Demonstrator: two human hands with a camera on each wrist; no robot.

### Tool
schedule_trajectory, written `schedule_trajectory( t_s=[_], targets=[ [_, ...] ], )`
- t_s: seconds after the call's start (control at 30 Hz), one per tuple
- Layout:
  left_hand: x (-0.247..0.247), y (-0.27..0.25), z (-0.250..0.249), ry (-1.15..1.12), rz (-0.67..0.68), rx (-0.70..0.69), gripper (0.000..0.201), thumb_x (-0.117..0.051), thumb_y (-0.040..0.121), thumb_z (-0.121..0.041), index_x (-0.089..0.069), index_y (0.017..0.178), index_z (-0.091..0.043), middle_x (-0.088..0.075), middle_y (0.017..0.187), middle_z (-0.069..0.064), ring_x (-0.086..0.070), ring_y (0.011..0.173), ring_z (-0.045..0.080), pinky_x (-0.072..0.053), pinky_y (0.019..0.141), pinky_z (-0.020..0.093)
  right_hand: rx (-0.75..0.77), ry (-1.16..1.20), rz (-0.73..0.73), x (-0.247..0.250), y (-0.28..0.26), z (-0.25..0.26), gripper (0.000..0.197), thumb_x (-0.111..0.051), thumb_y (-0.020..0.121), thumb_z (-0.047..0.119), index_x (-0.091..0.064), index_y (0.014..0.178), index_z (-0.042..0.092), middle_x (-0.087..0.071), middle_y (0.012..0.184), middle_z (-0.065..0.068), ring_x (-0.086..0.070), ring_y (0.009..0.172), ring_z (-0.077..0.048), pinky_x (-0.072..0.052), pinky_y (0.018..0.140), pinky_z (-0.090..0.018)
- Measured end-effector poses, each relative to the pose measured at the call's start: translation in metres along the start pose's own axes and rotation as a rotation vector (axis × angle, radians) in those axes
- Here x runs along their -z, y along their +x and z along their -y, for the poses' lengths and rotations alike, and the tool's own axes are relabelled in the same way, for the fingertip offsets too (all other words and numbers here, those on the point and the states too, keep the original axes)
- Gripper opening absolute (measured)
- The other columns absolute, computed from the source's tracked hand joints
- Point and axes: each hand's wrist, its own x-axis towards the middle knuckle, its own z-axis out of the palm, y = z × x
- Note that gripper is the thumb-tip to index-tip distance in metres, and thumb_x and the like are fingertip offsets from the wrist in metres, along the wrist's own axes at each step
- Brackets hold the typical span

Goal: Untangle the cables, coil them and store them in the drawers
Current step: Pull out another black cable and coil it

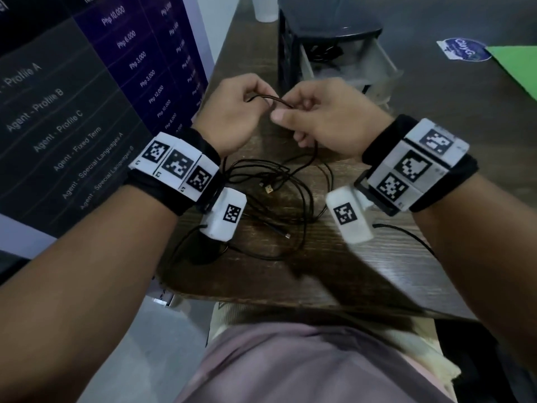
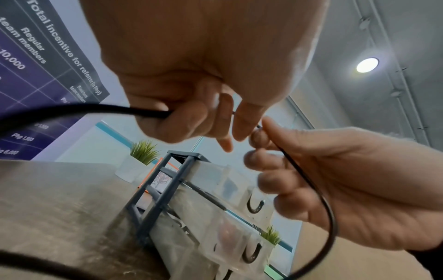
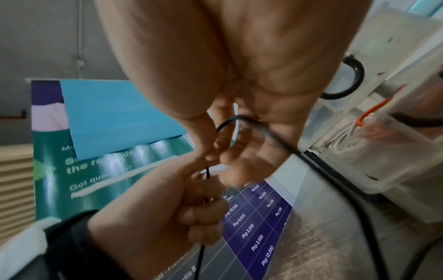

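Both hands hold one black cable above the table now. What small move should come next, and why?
Probably draw the hands slightly apart to pull that cable free. The left hand and right hand pinch it close together, while the rest lies in a loose tangle on the table, not yet coiled.

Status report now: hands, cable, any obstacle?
Left hand and right hand pinch black cable. Rest tangled on table. Drawer open.

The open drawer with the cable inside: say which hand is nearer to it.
Right. The right hand sits just in front of the open drawer, below its front corner. The left hand is farther off to the left. Both hands pinch the black cable.
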Motion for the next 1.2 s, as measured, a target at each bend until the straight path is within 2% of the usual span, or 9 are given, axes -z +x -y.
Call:
schedule_trajectory(
  t_s=[0.07, 0.17, 0.3, 0.57, 0.73, 0.83, 1.0, 1.1, 1.2],
  targets=[
    [-0.003, 0.0, -0.008, -0.023, 0.018, -0.021, 0.015, -0.052, 0.096, -0.013, -0.067, 0.094, -0.012, -0.054, 0.053, -0.02, -0.046, 0.043, -0.009, -0.031, 0.042, 0.008, 0.01, 0.012, 0.007, -0.003, -0.001, 0.001, 0.016, -0.061, 0.097, 0.026, -0.064, 0.091, 0.012, -0.059, 0.069, -0.002, -0.063, 0.064, -0.02, -0.059, 0.059, -0.037],
    [-0.003, 0.0, -0.011, -0.005, 0.053, -0.002, 0.025, -0.051, 0.099, -0.023, -0.064, 0.077, -0.021, -0.048, 0.047, -0.014, -0.041, 0.039, -0.001, -0.033, 0.044, 0.02, 0.018, 0.141, -0.075, 0.004, -0.005, 0.006, 0.022, -0.052, 0.102, 0.026, -0.061, 0.084, 0.016, -0.046, 0.059, 0.003, -0.042, 0.045, -0.011, -0.033, 0.041, -0.027],
    [0.0, -0.004, 0.006, -0.038, 0.085, 0.118, 0.04, -0.059, 0.093, -0.043, -0.062, 0.06, -0.019, -0.04, 0.054, 0.004, -0.038, 0.049, 0.022, -0.033, 0.055, 0.033, 0.068, 0.094, -0.288, 0.03, -0.009, 0.005, 0.033, -0.054, 0.1, 0.037, -0.067, 0.073, 0.022, -0.036, 0.045, 0.014, -0.03, 0.04, -0.005, -0.026, 0.041, -0.022],
    [-0.003, -0.006, 0.033, -0.109, 0.107, 0.283, 0.046, -0.063, 0.09, -0.043, -0.044, 0.052, -0.024, -0.041, 0.055, -0.002, -0.043, 0.059, 0.022, -0.036, 0.067, 0.035, 0.07, 0.385, -0.71, 0.089, -0.026, -0.006, 0.011, -0.053, 0.076, 0.031, -0.052, 0.069, 0.024, -0.036, 0.043, 0.01, -0.027, 0.04, -0.008, -0.021, 0.041, -0.023],
    [-0.012, -0.005, 0.033, -0.201, 0.099, 0.302, 0.038, -0.059, 0.097, -0.026, -0.045, 0.061, -0.023, -0.043, 0.057, -0.002, -0.037, 0.054, 0.012, -0.036, 0.061, 0.032, -0.091, 0.12, -0.643, 0.104, -0.033, -0.021, 0.027, -0.057, 0.072, 0.04, -0.059, 0.054, 0.02, -0.042, 0.043, 0.006, -0.035, 0.04, -0.013, -0.027, 0.043, -0.027],
    [-0.019, -0.001, 0.023, -0.266, 0.104, 0.249, 0.036, -0.046, 0.1, -0.003, -0.038, 0.069, -0.019, -0.056, 0.06, 0.012, -0.053, 0.063, -0.014, -0.05, 0.063, 0.019, -0.138, -0.034, -0.515, 0.092, -0.032, -0.029, 0.023, -0.063, 0.081, 0.029, -0.07, 0.061, 0.02, -0.063, 0.061, 0.002, -0.055, 0.052, -0.012, -0.042, 0.053, -0.029],
    [-0.026, 0.006, 0.01, -0.107, 0.252, 0.119, 0.039, -0.047, 0.09, 0.012, -0.033, 0.079, -0.023, -0.039, 0.076, -0.003, -0.036, 0.063, 0.006, -0.032, 0.052, 0.012, -0.069, -0.198, -0.44, 0.073, -0.034, -0.02, 0.007, -0.065, 0.088, 0.032, -0.072, 0.087, 0.031, -0.068, 0.08, 0.012, -0.054, 0.06, 0.01, -0.038, 0.053, -0.005],
    [-0.03, 0.006, -0.001, -0.11, 0.312, 0.015, 0.048, -0.04, 0.08, 0.023, -0.036, 0.081, -0.025, -0.04, 0.08, -0.005, -0.036, 0.07, 0.004, -0.034, 0.059, 0.012, -0.019, -0.19, -0.262, 0.047, -0.031, -0.007, 0.022, -0.063, 0.088, 0.052, -0.067, 0.092, 0.031, -0.069, 0.082, 0.009, -0.061, 0.069, 0.003, -0.049, 0.066, -0.021],
    [-0.032, 0.004, -0.013, -0.223, 0.335, -0.097, 0.04, -0.044, 0.077, 0.016, -0.041, 0.084, -0.023, -0.045, 0.082, -0.003, -0.044, 0.072, 0.004, -0.036, 0.06, 0.013, -0.044, -0.236, -0.113, 0.024, -0.026, -0.001, 0.032, -0.066, 0.087, 0.052, -0.061, 0.102, 0.025, -0.069, 0.077, 0.004, -0.062, 0.06, -0.007, -0.051, 0.058, -0.032]
  ],
)
